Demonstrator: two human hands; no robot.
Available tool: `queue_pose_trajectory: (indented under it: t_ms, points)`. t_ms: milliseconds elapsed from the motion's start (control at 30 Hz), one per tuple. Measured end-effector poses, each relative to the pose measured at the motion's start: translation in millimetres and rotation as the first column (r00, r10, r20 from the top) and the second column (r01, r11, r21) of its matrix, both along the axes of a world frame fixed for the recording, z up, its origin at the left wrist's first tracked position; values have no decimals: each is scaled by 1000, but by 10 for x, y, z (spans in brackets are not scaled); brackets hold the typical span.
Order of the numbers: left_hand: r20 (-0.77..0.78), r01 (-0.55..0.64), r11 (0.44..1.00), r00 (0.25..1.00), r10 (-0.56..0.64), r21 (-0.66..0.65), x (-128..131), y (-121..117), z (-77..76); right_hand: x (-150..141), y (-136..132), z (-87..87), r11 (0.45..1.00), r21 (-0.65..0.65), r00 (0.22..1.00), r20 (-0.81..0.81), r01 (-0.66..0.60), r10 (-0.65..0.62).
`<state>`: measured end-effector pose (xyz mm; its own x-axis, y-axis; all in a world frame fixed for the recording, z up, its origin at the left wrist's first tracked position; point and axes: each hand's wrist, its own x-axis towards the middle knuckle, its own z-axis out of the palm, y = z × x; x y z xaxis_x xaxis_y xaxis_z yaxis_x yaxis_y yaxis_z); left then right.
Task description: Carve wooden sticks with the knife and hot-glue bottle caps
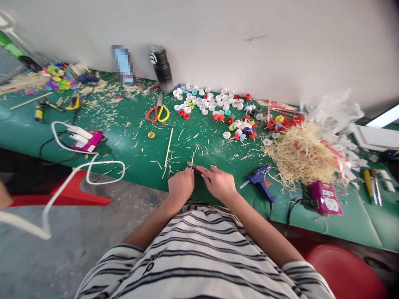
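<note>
Close to the table's front edge, my right hand [220,183] is closed around a small knife [197,167] with a reddish handle, its blade pointing left. My left hand [181,185] is a fist right beside the blade, closed on a thin wooden stick [193,157] whose pale end pokes up past the knife. Most of that stick is hidden by the fingers. Beyond my left hand lies another wooden stick [168,147] among curled shavings. A yellow bottle cap [151,135] sits farther left, near scissors [158,113] with one red and one yellow handle.
Many bottle caps [218,99] spread along the wall beside a black bottle [162,70]. To the right are a blue glue gun [262,182], a heap of wood shavings [304,151] and a purple power socket [326,198]. A white cable [84,166] loops over the left edge.
</note>
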<state>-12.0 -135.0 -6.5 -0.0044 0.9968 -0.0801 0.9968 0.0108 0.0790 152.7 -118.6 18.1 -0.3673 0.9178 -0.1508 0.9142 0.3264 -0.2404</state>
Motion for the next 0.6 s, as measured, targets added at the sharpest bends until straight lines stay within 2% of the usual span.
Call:
queue_pose_trajectory:
  t_ms: [267,400,500,600]
  points:
    - [-1,-17,1000,1000,17,-2,15,-7,-32,-93,-2,125,1000,-5,999,50,-15,15]
    - [6,-10,1000,1000,10,-16,26,12,-42,-136,6,96,999,-42,993,122,9,-4]
    - [12,-29,999,1000,29,-22,31,9,-48,-164,10,51,1000,-4,990,143,7,-6]
    - [19,-13,1000,1000,13,1,23,-20,-56,-183,131,20,999,49,984,177,15,-23]
